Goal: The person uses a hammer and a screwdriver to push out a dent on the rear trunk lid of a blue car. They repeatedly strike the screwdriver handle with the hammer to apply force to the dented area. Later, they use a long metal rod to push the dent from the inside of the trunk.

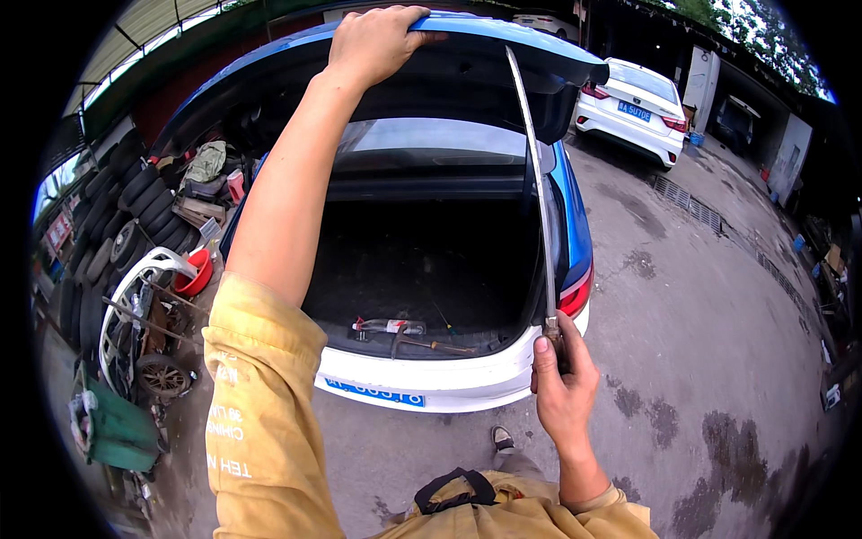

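A car's blue trunk lid (471,25) stands raised over the dark trunk (413,260). My left hand (377,43) grips the lid's top edge, its fingers closed over it, with the arm stretched up. In my right hand (566,382) is the handle of a long, thin metal pry bar (536,180), held upright along the right side of the opening. The bar's far end reaches the underside of the lid; whether it touches is unclear. At the trunk's rear sill lie a clear plastic bottle (395,326) and a hammer (435,345).
Below the trunk is the white rear bumper (467,384). Stacked tires (144,193), a red basin (195,272), a loose white bumper (112,332) and a green bin (121,427) stand at left. A white car (633,112) is parked at far right, near a floor drain grate (687,205).
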`<state>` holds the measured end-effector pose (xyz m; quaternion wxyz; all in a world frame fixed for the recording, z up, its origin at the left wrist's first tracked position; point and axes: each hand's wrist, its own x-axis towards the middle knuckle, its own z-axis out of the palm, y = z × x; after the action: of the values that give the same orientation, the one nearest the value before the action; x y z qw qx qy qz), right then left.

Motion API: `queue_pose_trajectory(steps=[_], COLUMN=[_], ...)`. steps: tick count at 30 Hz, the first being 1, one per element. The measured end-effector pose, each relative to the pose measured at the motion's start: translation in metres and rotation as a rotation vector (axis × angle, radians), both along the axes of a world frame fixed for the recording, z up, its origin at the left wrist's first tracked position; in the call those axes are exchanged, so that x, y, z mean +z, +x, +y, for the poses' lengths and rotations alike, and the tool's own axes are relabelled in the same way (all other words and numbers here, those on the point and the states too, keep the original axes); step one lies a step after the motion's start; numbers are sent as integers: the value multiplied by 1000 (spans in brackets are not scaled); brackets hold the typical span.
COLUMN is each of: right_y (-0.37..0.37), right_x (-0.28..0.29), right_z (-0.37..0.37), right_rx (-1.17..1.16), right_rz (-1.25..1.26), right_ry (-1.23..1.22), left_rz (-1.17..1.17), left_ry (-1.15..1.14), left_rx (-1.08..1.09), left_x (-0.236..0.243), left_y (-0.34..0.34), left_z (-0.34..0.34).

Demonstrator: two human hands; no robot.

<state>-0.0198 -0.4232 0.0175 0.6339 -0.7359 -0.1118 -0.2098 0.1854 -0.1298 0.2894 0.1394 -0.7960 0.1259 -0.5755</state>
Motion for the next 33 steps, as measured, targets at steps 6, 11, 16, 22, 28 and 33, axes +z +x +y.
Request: queue_pose_trajectory(steps=[6, 11, 16, 22, 28, 33], right_y=[1, -1, -5, -6, -15, -35], right_x=[12, 28, 31, 34, 67, 102], right_z=[19, 33, 42, 48, 38, 14], right_rx=[-18, 139, 134, 198, 338, 411], right_rz=[-35, 69, 69, 106, 232, 307], right_ry=[-11, 204, 195, 261, 334, 261], left_rz=[158, 99, 141, 91, 111, 102], left_ry=[-101, -70, -99, -77, -97, -101], left_rx=[-93, -67, -52, -50, -35, -51], left_x=[17, 15, 16, 14, 15, 11], left_y=[-13, -6, -7, -9, -7, -13], left_z=[-6, -2, -3, -1, -1, -4])
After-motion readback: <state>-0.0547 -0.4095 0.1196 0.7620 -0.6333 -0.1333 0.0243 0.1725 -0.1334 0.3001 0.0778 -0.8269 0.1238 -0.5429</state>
